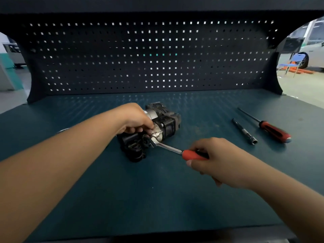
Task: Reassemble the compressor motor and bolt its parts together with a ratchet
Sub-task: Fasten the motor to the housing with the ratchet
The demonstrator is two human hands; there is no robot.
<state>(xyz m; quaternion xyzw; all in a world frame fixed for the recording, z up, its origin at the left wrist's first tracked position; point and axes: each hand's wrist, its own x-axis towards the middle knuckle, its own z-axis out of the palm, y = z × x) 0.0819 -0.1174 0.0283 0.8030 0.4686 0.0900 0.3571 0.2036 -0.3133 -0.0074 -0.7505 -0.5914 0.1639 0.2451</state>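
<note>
Head camera view, looking down at a workbench topped with a dark green mat. A black and silver compressor motor is seen lying on its side near the middle of the mat, slightly left of centre. The left hand is laid over the motor's upper left part, with its fingers curled down onto the housing, steadying it. A chrome ratchet with a red handle is held in the right hand, whose fingers are wrapped around the handle. The ratchet's head is set against the motor's front side, just below the left fingertips, and its shank slants down to the right.

To the right, well apart from the motor, a slim dark metal extension bar and a screwdriver with a red and black handle are laid side by side on the mat. A dark perforated pegboard is stood along the back of the bench. Beyond its right edge, a blue folding chair can be made out.
</note>
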